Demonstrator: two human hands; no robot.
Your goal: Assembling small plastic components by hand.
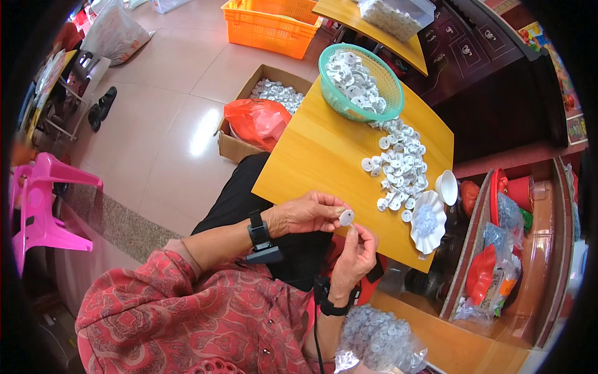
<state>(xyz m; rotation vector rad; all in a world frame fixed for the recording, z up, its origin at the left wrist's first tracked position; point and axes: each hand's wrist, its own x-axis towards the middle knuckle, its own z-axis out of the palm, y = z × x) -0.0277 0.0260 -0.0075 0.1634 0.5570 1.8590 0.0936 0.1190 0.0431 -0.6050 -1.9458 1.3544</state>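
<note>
Over the near edge of the yellow wooden table (311,153), my left hand (308,213) pinches a small round white plastic piece (346,217) with a dark dot on its face. Just below it, the thumb and fingertips of my right hand (356,255) are pressed together, close to the piece. What they hold, if anything, is too small to make out. A heap of similar white pieces (402,162) lies on the table to the right. By its near end are a white scalloped dish (440,219) of tiny clear bits and a small white bowl (446,187).
A teal plastic basket (394,93) of white pieces stands at the table's far end. Left of the table, a cardboard box (234,148) holds more pieces and a red bag (256,121). A clear bag of translucent parts (380,340) lies at lower right; a pink stool (53,202) stands left.
</note>
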